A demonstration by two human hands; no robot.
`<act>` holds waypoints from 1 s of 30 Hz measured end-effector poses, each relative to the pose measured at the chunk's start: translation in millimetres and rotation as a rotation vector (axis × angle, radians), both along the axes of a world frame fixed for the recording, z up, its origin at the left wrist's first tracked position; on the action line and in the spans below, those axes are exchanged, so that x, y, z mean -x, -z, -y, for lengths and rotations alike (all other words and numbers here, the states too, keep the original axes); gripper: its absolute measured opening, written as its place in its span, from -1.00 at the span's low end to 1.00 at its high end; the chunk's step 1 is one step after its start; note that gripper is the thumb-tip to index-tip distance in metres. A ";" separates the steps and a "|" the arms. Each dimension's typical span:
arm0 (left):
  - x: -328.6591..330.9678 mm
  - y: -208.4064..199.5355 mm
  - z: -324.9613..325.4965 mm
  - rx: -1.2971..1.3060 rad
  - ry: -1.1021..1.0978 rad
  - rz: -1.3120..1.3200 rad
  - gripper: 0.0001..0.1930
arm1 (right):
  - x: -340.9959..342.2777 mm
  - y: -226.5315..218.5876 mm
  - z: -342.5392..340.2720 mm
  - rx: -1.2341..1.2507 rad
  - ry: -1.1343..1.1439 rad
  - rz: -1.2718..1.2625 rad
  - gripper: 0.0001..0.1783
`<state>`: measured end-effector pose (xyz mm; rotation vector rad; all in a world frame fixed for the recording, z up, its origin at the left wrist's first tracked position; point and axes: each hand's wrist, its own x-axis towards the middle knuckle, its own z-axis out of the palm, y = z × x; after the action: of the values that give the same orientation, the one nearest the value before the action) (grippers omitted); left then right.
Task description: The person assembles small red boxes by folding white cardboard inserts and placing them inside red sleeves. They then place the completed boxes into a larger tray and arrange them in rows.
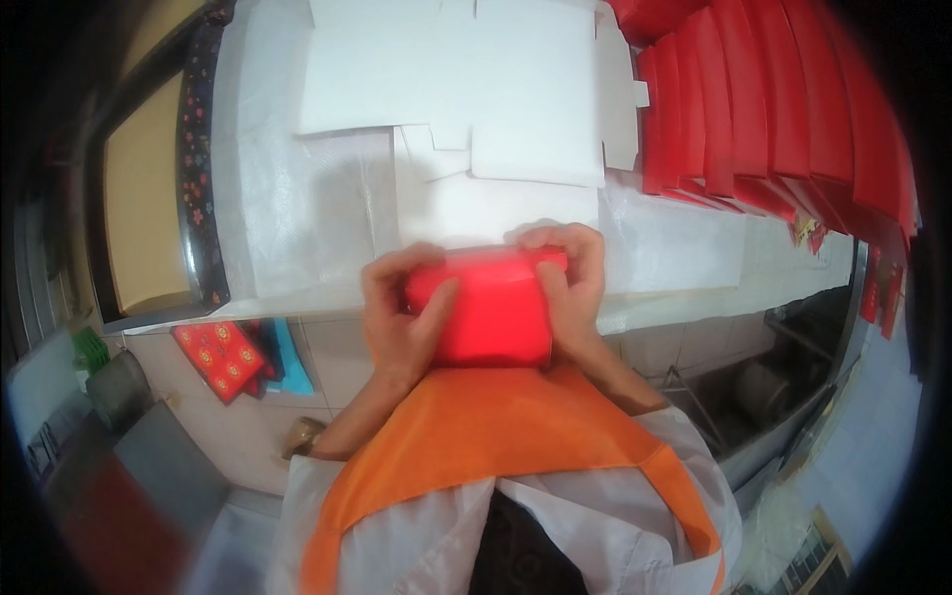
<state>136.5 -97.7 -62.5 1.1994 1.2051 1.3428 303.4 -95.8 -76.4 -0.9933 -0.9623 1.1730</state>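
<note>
From where I stand, a red box is up in front of the person's orange apron, at the near edge of the tabletop. The left hand grips one side, thumb on the near face; the right hand grips the other. Beyond lie flat white card sheets, with red cartons lined up to the right.

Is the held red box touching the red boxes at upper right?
Apart: the head view shows white sheeting between the held red box and the standing red boxes.
</note>
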 end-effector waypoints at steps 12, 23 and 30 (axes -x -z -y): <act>5.5 -16.9 -8.7 0.311 0.074 0.017 -0.95 | -7.0 -27.8 -10.0 0.362 -0.206 -0.046 -0.94; 3.2 5.8 4.1 0.088 -0.021 0.040 -0.96 | -6.4 -17.9 -0.9 0.091 -0.202 0.132 -0.84; 4.5 -1.1 -0.3 -0.087 0.167 -0.261 -0.76 | -10.6 -25.5 -6.6 0.267 -0.276 0.046 -0.70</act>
<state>132.0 -97.4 -61.4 1.5398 1.2058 1.1493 314.0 -89.2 -50.9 -1.1265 -1.0193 1.5455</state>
